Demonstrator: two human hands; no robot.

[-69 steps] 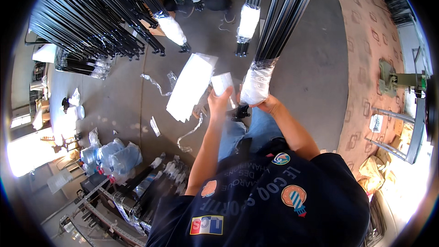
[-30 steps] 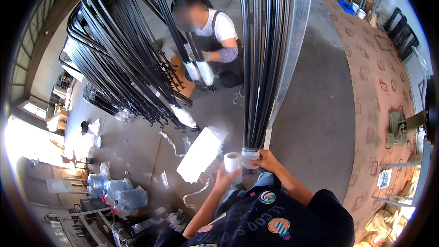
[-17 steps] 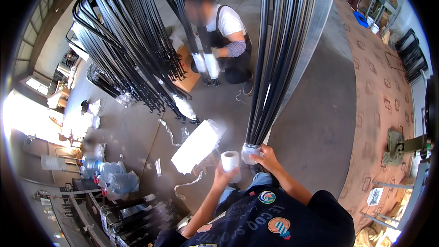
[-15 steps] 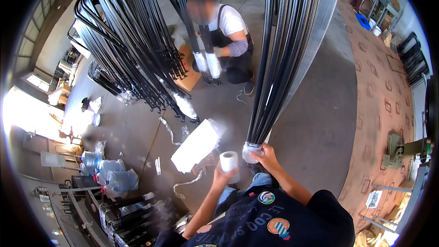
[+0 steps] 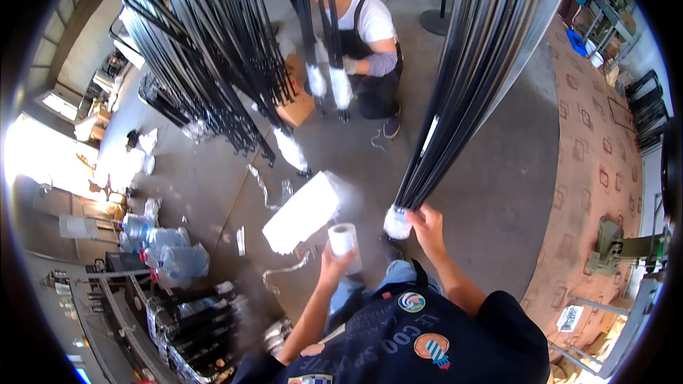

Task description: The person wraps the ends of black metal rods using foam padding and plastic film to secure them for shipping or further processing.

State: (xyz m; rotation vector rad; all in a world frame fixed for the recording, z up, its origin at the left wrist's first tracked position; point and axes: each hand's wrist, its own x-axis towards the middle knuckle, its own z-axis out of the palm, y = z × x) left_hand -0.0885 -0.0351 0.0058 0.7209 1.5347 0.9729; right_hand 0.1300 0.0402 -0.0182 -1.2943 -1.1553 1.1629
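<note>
My left hand (image 5: 333,264) is wrapped round an upright roll of clear plastic film (image 5: 344,243), its pale core end facing up. Beside it, my right hand (image 5: 428,229) grips the lower end of a bundle of long black metal tubes (image 5: 455,110), fingers against the whitish film wrapping (image 5: 397,223) around that end. The bundle leans up and to the right, beyond the upper edge of the view. A gap separates the roll from the wrapped end; whether a strip of film joins them, I cannot tell.
A stack of white sheets (image 5: 302,215) lies on the floor left of the roll. Ahead, a crouching person (image 5: 371,35) handles tubes with white-wrapped ends. Many bent black tubes (image 5: 206,50) hang at the far left. Large water bottles (image 5: 174,252) and wrapped black parts (image 5: 199,327) lie left.
The roll in my left hand has moved left, farther from the wrapped tube end. The bundle leans more to the right. The whole view has shifted slightly.
</note>
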